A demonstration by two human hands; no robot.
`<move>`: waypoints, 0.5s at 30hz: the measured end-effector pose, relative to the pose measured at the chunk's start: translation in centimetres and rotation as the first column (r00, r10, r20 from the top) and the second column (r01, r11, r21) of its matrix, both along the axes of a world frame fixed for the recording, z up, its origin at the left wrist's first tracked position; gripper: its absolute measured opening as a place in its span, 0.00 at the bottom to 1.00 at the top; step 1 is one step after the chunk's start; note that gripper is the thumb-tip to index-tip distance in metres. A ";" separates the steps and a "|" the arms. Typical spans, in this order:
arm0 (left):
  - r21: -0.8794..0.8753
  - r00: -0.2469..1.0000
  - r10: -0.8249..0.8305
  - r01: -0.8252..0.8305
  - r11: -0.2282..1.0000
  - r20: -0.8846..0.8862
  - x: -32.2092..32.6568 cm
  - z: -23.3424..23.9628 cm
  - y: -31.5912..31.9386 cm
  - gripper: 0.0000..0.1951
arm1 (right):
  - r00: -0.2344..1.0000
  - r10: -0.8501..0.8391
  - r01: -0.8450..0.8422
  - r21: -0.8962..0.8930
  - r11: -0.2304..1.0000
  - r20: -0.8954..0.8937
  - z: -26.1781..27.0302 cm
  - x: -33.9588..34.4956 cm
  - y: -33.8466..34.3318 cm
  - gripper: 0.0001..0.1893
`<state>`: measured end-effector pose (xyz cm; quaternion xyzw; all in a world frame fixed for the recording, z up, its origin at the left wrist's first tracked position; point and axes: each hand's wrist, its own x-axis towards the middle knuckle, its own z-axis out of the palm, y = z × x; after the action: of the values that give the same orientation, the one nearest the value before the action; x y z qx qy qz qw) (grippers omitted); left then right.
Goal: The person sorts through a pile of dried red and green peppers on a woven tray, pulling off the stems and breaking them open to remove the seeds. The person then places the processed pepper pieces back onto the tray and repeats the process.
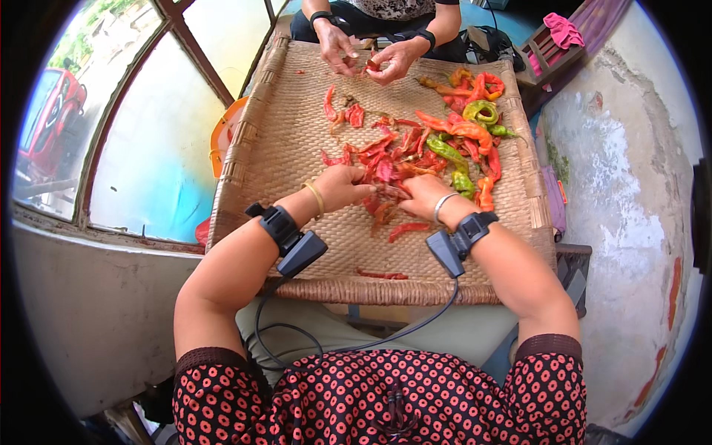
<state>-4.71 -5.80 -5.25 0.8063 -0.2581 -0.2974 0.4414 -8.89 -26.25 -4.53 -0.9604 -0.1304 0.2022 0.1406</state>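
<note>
Several dried red chilli peppers (386, 150) lie in a loose heap on a woven wicker tray (283, 150) in front of me. My left hand (336, 190) is at the heap's near left edge, thumb and fingers against the wrinkled peppers. From the other side my right hand (424, 196) reaches into the same heap; its fingertips are partly hidden among the chillies. Whether either hand grips a pepper is not clear. Just below the hands lies a single red chilli (409, 230). Fresher peppers, among them a green chilli (448, 153) and an orange one (473, 133), are to the right.
Across the tray, a co-worker's hands (389, 58) hold a red pepper piece. Another dried chilli (382, 275) rests by the near rim. Black cables (389, 339) hang from my wrist devices over my lap. A window stands left, a peeling wall (617, 183) right.
</note>
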 end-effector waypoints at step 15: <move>-0.066 0.988 0.085 -0.094 0.993 -0.130 -0.8 2.0 -1.0 0.11 | 0.944 -0.272 0.307 -0.192 0.932 0.185 0.8 -0.2 -2.2 0.18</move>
<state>-5.52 -6.76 -3.24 0.7801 -0.2036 -0.3187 0.4984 -9.11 -28.49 -3.71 -0.9915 0.0254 0.1166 0.0519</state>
